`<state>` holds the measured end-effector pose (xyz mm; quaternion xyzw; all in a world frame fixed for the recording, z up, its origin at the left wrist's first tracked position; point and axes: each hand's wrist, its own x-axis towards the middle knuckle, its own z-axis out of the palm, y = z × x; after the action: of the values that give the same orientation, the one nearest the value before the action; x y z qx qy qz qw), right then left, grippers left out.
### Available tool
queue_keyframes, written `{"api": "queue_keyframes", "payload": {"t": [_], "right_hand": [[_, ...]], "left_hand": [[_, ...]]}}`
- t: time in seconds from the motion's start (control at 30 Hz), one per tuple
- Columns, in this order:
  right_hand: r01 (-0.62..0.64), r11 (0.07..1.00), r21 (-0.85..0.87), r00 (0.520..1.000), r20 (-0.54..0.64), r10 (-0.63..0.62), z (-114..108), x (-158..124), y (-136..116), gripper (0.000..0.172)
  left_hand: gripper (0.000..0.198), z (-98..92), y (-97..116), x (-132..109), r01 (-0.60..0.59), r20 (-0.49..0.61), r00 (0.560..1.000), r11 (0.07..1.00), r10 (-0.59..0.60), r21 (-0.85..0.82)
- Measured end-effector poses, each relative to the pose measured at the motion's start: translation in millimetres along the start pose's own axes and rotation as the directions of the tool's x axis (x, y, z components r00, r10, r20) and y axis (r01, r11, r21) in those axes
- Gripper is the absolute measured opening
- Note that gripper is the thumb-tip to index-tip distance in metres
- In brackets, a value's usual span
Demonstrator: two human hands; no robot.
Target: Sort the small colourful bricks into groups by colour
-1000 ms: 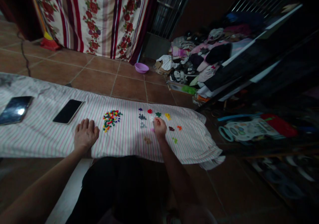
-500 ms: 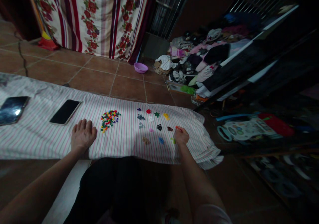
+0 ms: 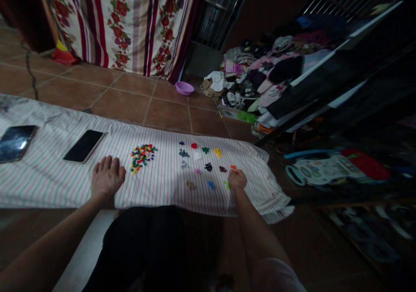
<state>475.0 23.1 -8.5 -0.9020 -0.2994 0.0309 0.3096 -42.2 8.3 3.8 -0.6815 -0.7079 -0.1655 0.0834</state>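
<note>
A striped cloth lies across the tiled floor. On it sits a mixed pile of small coloured beads, and to its right several small single-colour heaps, among them red, yellow and black. My left hand rests flat on the cloth, fingers spread, just left of the mixed pile. At the orange heap, near the cloth's right end, my right hand has its fingers curled and pinched together; what they hold is too small to make out.
Two dark phones lie on the cloth's left part. A purple bowl stands on the tiles beyond. Piled clothes and dark shelves fill the right side; a toy lies near the cloth's right end. A flowered curtain hangs behind.
My right hand moved from the middle heaps rightward to the orange heap, uncovering the black and blue heaps. My left hand stayed flat in place.
</note>
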Motion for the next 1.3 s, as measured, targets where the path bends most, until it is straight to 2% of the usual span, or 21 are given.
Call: {"api": "queue_keyframes", "payload": {"t": [0.3, 0.57, 0.9, 1.03, 1.3], "right_hand": [[0.047, 0.997, 0.065, 0.998, -0.040, -0.045, 8, 12, 6, 0.012], [0.095, 0.981, 0.169, 0.995, -0.054, -0.087, 13, 15, 18, 0.018], [0.075, 0.975, 0.208, 0.995, -0.087, -0.058, 12, 12, 25, 0.024], [0.112, 0.970, 0.216, 0.991, -0.094, -0.093, 8, 4, 15, 0.028], [0.322, 0.914, 0.245, 0.945, -0.024, -0.327, 10, -38, -35, 0.032]], "left_hand": [[0.042, 0.5, -1, 1, 0.001, 0.019, 1.000, 1.000, -0.001, 0.006], [0.044, -1.9, 0, 1, -0.002, 0.026, 1.000, 1.000, 0.002, 0.007], [0.044, -9.1, 5, 1, 0.032, 0.053, 0.998, 0.999, -0.029, -0.040], [0.042, -9.0, 4, 2, 0.057, 0.076, 0.996, 0.994, -0.050, -0.088], [0.043, -1.9, 0, 1, 0.029, 0.025, 0.999, 0.997, -0.027, -0.075]]}}
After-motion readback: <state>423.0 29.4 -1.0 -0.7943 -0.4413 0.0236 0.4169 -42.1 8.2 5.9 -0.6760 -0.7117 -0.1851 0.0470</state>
